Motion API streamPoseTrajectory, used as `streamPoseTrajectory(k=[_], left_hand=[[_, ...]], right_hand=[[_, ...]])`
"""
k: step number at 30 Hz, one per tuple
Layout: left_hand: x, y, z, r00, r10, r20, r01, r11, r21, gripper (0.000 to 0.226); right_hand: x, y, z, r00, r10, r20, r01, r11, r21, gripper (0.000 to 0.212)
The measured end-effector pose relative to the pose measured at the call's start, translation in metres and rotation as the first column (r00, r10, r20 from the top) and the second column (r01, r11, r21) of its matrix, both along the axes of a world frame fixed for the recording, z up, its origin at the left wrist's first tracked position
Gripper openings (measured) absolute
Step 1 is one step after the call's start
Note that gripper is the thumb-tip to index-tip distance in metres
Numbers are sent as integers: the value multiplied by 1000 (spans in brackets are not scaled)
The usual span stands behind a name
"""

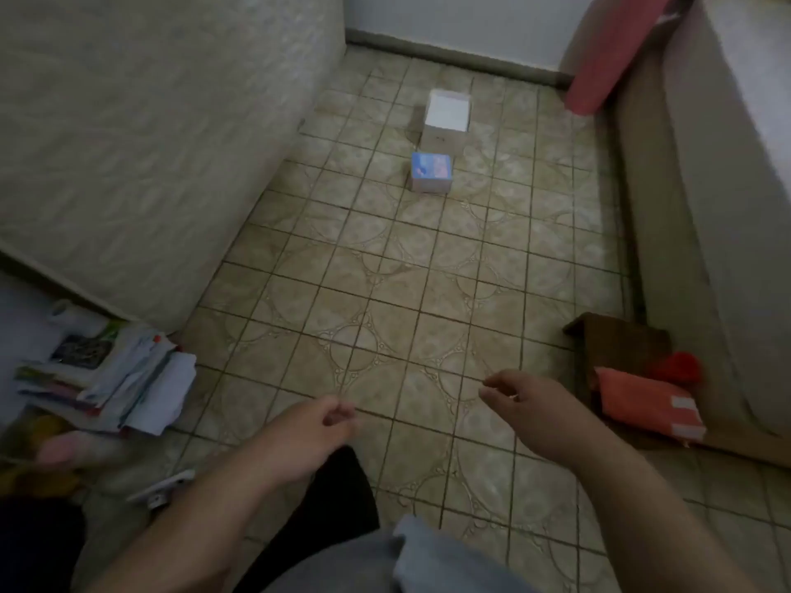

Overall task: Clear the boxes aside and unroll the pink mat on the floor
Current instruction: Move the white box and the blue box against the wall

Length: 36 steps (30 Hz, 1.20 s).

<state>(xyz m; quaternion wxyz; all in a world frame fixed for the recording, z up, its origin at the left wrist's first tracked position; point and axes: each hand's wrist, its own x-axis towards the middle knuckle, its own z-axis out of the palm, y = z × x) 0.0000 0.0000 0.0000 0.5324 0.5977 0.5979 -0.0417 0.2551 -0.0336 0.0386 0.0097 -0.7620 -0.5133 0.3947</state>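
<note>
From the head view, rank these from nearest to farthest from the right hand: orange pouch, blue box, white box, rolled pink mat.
From the right hand:
1. Orange pouch, on the floor just to its right.
2. Blue box, mid-floor ahead.
3. White box, directly behind the blue box.
4. Rolled pink mat, leaning in the far right corner.

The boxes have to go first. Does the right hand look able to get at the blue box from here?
Probably not yet. The right hand hangs near the person, and the blue box sits well ahead on bare tiles. Nothing blocks the way; it likely just takes stepping closer.
</note>
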Motion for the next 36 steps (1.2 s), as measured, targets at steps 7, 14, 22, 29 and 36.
streamPoseTrajectory(k=[7,14,22,29,36], left_hand=[[-39,92,-9,997,80,-5,-80,997,-9,20],[-40,242,10,998,28,-56,-21,993,115,29],[22,377,14,995,-95,-33,99,982,162,17],[71,475,11,998,-65,-25,68,990,125,16],[78,552,15,995,100,3,-100,993,71,19]], right_hand=[[-19,108,-16,999,38,-4,-38,998,40,40],[-30,200,-19,995,-82,-51,84,995,49,39],[-3,261,-38,966,-248,-79,248,969,-14,40],[53,375,-39,979,-195,-59,194,981,-23,42],[82,534,-17,1000,5,-9,-5,1000,11,41]])
